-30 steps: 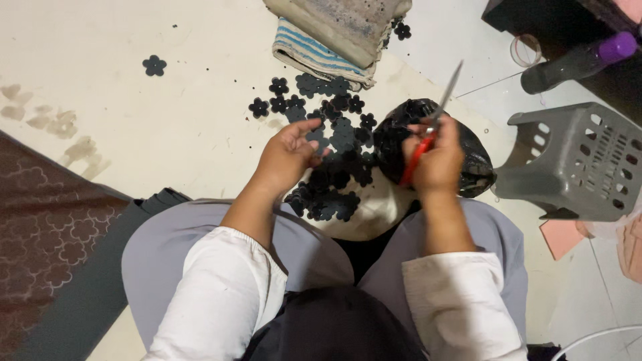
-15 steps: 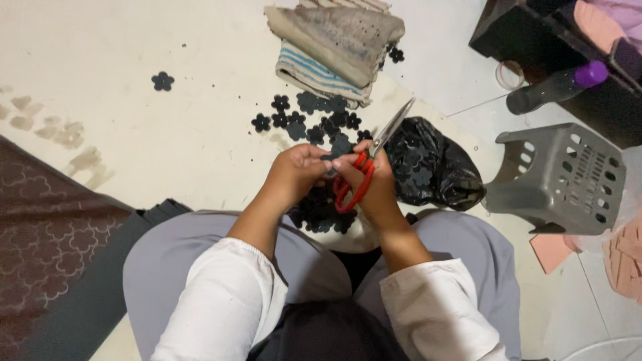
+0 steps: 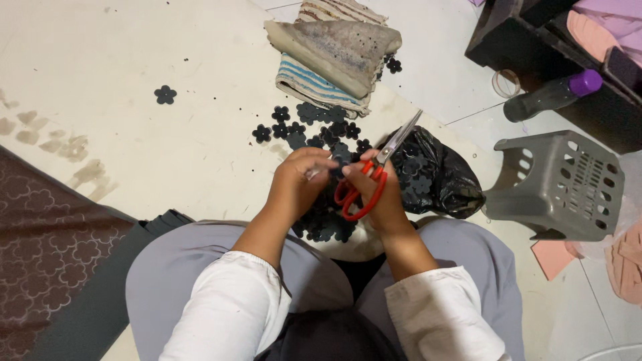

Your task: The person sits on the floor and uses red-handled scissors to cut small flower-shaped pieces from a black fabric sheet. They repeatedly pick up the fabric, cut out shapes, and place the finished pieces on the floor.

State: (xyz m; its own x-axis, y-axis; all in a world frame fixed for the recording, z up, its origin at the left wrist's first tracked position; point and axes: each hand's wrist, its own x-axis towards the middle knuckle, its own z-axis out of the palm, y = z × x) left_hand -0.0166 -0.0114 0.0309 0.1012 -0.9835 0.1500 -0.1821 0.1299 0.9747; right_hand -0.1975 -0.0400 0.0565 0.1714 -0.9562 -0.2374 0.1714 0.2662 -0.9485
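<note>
Head view looks down on a small dark foam piece (image 3: 340,155) pinched at the fingertips of the left hand (image 3: 299,182), whose fingers (image 3: 319,160) are curled together around its near edge; most of the piece is hidden between the two hands, so its exact shape cannot be told. Just to the right of those fingertips, the right hand (image 3: 381,197) has its fingers closed through the red loops of a pair of scissors (image 3: 374,175), whose silver blades point up and away from the hands, with the piece lying at the base of the blades. Directly below both hands, on the floor between the person's knees, lies a heap of dark flower-shaped cutouts (image 3: 324,224). Beyond the fingertips more flower cutouts (image 3: 314,124) are scattered, and one lone flower (image 3: 165,94) lies well off to the left. Just right of the right hand sits a black plastic bag (image 3: 435,177), and further right a grey plastic basket (image 3: 558,184) on its side. Far beyond the fingers rests a folded striped cloth (image 3: 331,57).
</note>
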